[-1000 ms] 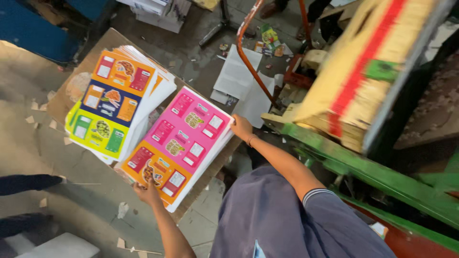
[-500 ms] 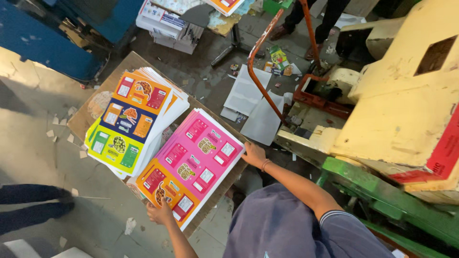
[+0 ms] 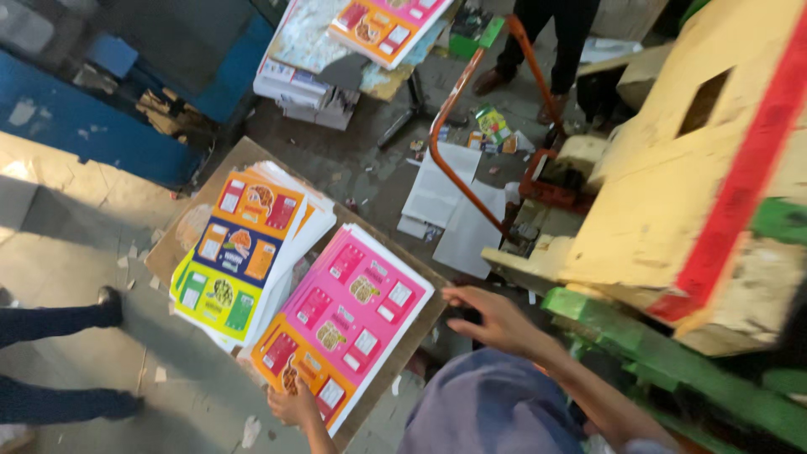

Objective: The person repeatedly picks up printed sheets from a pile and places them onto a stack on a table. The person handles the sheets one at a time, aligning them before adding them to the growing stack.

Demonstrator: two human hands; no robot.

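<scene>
A stack of pink and orange printed sheets point(image 3: 349, 324) lies on a brown board point(image 3: 420, 324) low on the floor. My left hand point(image 3: 294, 405) grips the stack's near corner, thumb on the orange part. My right hand point(image 3: 496, 319) hovers just off the stack's right corner, fingers apart and holding nothing. Beside the pink stack, to the left, sits a second stack of sheets point(image 3: 244, 252) printed orange, blue and yellow-green, fanned slightly.
A yellow machine body with a red stripe point(image 3: 706, 185) and a green frame point(image 3: 656, 353) fill the right. An orange metal bar point(image 3: 458, 126) curves over loose white sheets point(image 3: 454, 210). More printed stacks point(image 3: 336, 50) lie beyond. Other people's legs point(image 3: 59, 361) stand left and top.
My right hand has come off the pink stack's right corner and now hangs beside it. My left hand stays on the near corner. The view has shifted toward the machine.
</scene>
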